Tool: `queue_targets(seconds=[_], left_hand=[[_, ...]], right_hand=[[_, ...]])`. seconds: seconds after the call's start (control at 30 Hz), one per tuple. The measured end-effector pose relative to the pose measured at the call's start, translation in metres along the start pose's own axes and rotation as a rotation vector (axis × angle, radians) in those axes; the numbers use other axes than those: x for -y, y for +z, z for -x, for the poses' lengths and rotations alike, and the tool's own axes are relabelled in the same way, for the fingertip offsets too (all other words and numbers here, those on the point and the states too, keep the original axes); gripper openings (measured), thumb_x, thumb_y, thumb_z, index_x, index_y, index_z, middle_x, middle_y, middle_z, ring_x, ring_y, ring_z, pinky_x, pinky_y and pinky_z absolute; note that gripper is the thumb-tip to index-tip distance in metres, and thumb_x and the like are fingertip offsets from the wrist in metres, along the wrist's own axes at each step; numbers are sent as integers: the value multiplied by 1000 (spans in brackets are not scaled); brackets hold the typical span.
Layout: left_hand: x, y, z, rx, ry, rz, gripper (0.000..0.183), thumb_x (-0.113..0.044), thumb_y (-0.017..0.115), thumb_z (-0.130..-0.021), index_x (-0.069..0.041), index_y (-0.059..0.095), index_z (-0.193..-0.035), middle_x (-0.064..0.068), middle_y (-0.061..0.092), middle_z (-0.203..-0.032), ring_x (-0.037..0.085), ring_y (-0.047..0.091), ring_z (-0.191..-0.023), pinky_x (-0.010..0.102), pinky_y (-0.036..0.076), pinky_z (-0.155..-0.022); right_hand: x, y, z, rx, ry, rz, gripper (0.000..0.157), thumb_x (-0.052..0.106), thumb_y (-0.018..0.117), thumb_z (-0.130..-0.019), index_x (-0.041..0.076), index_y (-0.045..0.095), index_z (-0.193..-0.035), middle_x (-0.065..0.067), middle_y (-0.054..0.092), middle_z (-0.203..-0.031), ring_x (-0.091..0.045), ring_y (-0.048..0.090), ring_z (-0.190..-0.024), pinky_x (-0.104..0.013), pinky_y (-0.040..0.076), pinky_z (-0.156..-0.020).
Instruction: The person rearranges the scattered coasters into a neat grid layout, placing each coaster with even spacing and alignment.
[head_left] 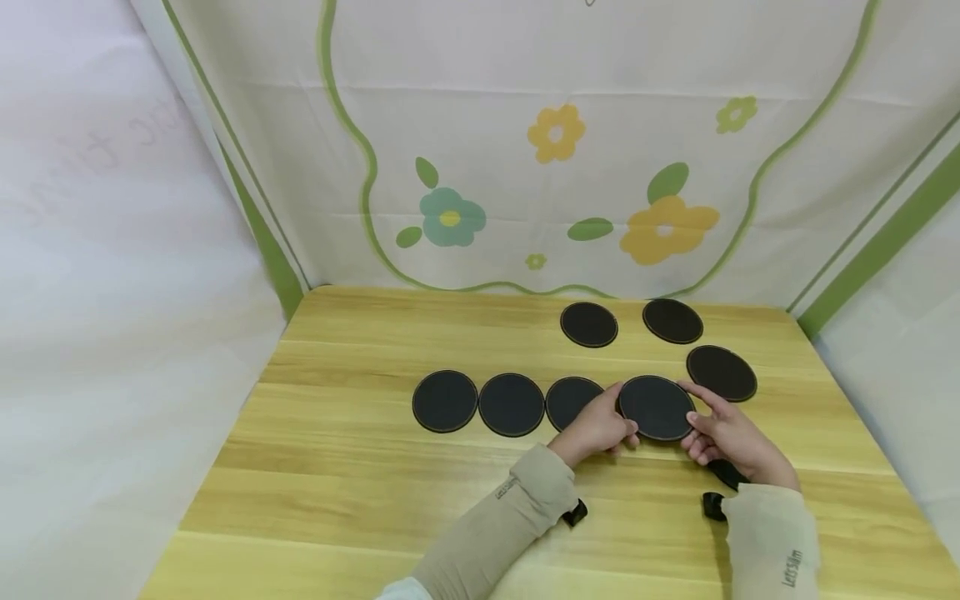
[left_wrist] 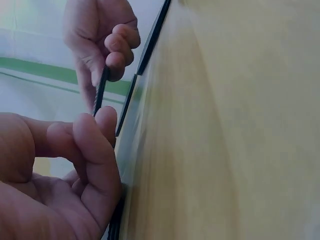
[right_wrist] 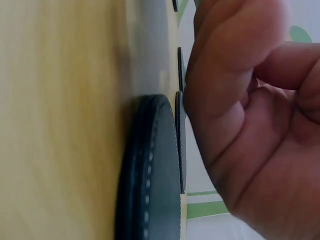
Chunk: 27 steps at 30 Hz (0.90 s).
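Note:
Both hands hold one round black coaster (head_left: 657,407) by its opposite edges, slightly raised above the wooden table. My left hand (head_left: 600,421) pinches its left edge between thumb and fingers. At the right edge, my right hand (head_left: 731,433) grips with the thumb near the front and the index finger reaching along the far side. In the left wrist view the held coaster (left_wrist: 101,90) shows edge-on between the two hands. Partly under the left hand lies another coaster (head_left: 572,402), third in a row with a coaster (head_left: 512,405) and a coaster (head_left: 445,401).
Toward the back right lie a coaster (head_left: 588,324), a coaster (head_left: 672,321) and a coaster (head_left: 722,372). More black coasters (right_wrist: 162,185), stitched at the rim, sit below the right wrist, mostly hidden in the head view. A flowered cloth (head_left: 495,125) hangs behind the table (head_left: 337,483).

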<state>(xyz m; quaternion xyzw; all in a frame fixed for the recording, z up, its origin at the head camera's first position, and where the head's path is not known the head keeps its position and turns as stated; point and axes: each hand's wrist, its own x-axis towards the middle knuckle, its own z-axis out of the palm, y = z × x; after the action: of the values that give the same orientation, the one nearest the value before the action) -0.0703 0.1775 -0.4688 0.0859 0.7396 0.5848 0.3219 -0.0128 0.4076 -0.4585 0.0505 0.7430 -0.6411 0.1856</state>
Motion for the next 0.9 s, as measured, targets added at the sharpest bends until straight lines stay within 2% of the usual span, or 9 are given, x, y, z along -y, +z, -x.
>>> queue_targets(seconds=[0.33,0.63,0.9], left_hand=[[8,-8,-2,39,8,115,69,-4,62,-99,-17,32,-160,15,68,-71,16,39,-35,30,44,-38],[7,-11,-4,37,12,135,66,-5,62,-99,-17,35,-159,17,68,-72,15,41,-36,30,45,-38],[8,-12,-6,51,2,154,65,-5,61,-100,-16,35,-158,18,69,-75,15,42,-36,29,46,-40]], right_hand=[[1,7,-6,-39,91,125,63,9,39,-110,9,6,-163,-20,67,-76,-20,64,-56,-36,57,-52],[8,18,-12,-117,185,251,63,9,43,-108,9,12,-163,-14,67,-72,-22,65,-56,-38,57,-53],[9,21,-13,-141,208,332,62,9,45,-108,3,15,-162,-11,64,-67,-21,63,-53,-35,54,-48]])
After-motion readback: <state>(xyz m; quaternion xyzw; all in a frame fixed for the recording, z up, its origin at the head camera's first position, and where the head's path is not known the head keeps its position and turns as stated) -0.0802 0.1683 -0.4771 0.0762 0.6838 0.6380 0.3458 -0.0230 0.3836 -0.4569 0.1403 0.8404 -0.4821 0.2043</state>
